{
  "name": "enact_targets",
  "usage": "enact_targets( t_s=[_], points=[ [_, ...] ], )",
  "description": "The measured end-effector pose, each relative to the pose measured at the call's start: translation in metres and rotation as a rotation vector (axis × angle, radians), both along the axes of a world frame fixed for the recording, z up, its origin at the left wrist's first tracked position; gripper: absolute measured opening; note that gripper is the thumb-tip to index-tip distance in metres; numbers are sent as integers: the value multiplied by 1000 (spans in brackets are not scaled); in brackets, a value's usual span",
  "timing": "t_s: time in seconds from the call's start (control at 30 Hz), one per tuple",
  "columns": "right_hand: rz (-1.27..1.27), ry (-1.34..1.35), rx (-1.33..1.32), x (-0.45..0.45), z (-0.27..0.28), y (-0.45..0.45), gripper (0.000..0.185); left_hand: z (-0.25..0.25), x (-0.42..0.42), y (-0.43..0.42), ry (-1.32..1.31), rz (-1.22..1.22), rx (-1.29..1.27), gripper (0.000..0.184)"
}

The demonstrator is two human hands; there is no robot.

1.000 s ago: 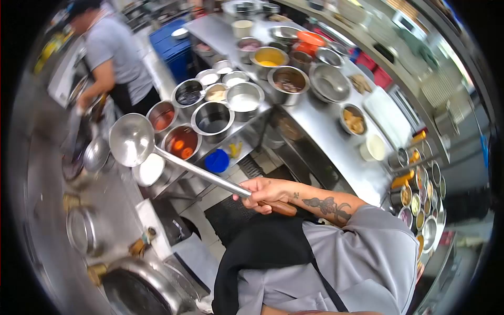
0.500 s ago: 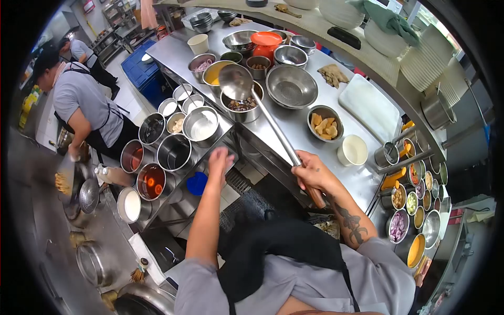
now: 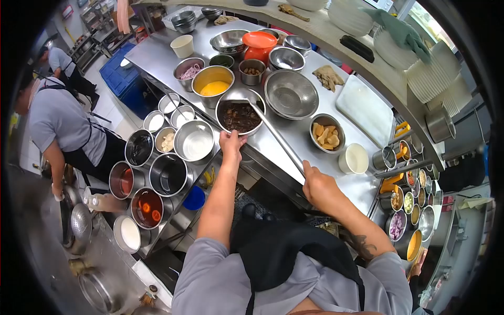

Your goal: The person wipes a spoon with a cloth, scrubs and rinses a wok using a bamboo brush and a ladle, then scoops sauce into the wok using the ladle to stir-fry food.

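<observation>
My right hand (image 3: 320, 185) is closed around the long handle of a metal ladle (image 3: 279, 137). The ladle's head is down inside a steel pot (image 3: 258, 127), over dark brown chunky food (image 3: 239, 118). At the near side of this pot, my left hand (image 3: 232, 145) grips its rim; part of its fingers is hidden. Just behind the pot stands a bowl of yellow liquid (image 3: 214, 88). A perforated steel bowl (image 3: 291, 94) sits to its right, and a pot of clear liquid (image 3: 194, 142) is to the left of my left hand.
Several sauce pots, one with red liquid (image 3: 147, 207), stand at the left. A bowl of yellowish pieces (image 3: 326, 137), a white tub (image 3: 354, 159) and a white cutting board (image 3: 365, 110) are on the right. A co-worker (image 3: 68, 118) stands at the far left.
The ladle's head has come down into the pot of dark food. My left hand, free before, has moved forward onto that pot's rim. The view has shifted slightly.
</observation>
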State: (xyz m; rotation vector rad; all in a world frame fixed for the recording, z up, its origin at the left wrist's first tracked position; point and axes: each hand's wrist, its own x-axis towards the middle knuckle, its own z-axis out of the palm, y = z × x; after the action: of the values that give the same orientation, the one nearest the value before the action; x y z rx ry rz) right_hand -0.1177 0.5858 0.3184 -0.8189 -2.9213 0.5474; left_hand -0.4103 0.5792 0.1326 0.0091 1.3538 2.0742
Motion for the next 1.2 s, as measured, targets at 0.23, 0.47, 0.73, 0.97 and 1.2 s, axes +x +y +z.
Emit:
enact_targets(
  t_s=[0.23, 0.47, 0.73, 0.97, 1.2],
  points=[
    [-46, -36, -78, -3, -18, -13, 50, -22, 6, -1, 65, 27, 7, 12],
    [-251, -171, -817, -13, 44, -16, 38, -6, -6, 0, 43, -116, 27, 16],
    [-44, -105, -17, -2, 37, 1, 50, -8, -10, -7, 124, -173, 32, 13],
    [-89, -373, -267, -2, 69, 10, 46, -3, -11, -14, 159, -289, 58, 12],
    [-268, -238, -945, -7, 74, 8, 32, 2, -12, -18, 159, -322, 41, 13]
  ],
)
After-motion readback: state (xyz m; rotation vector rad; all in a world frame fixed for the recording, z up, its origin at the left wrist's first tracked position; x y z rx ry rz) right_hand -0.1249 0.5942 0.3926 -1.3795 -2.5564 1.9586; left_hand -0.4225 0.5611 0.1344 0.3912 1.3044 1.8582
